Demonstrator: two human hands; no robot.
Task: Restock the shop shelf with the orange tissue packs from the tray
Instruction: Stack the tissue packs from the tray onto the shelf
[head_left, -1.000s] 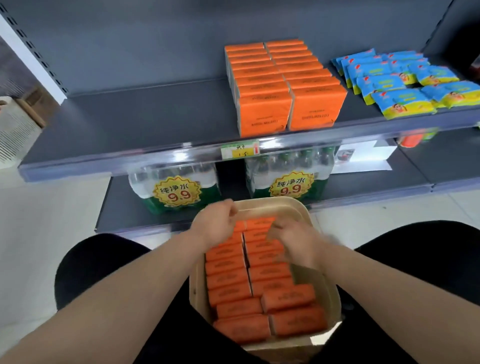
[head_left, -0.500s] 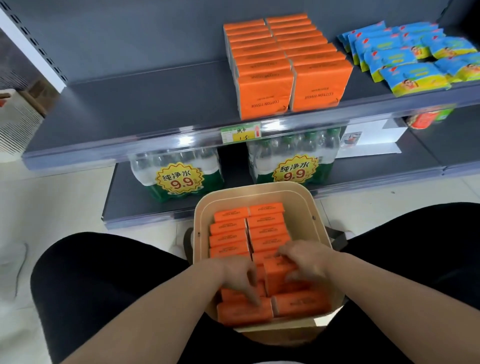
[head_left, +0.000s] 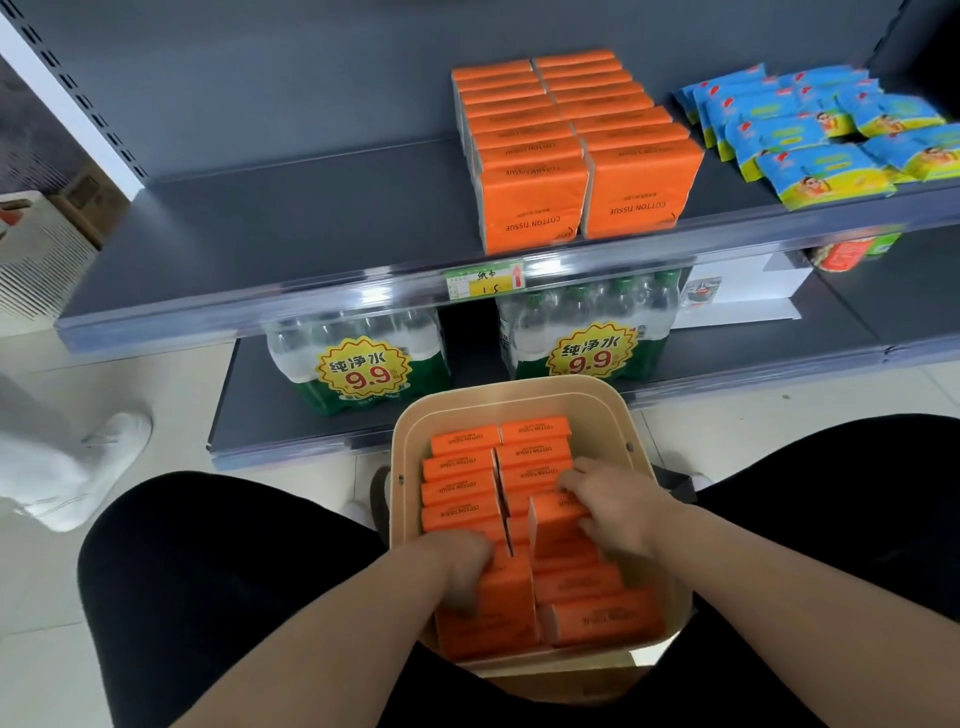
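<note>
In the head view, a clutch of orange tissue packs (head_left: 524, 519) is being gathered from the near half of the tray (head_left: 660, 441); it is judged that the packs should be squeezed evenly from both sides and lifted together so none slips out before the shelf (head_left: 291, 218) is reached. The left hand (head_left: 462, 566) is curled over the near-left packs, fingers pressed down among them. The right hand (head_left: 613, 506) is half closed on a raised pack, though a firm grip cannot be told.

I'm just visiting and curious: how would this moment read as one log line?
stage: picking | both hands in beige plastic tray | left hand, right hand on orange tissue packs | grey metal shelf: two rows stocked
</note>
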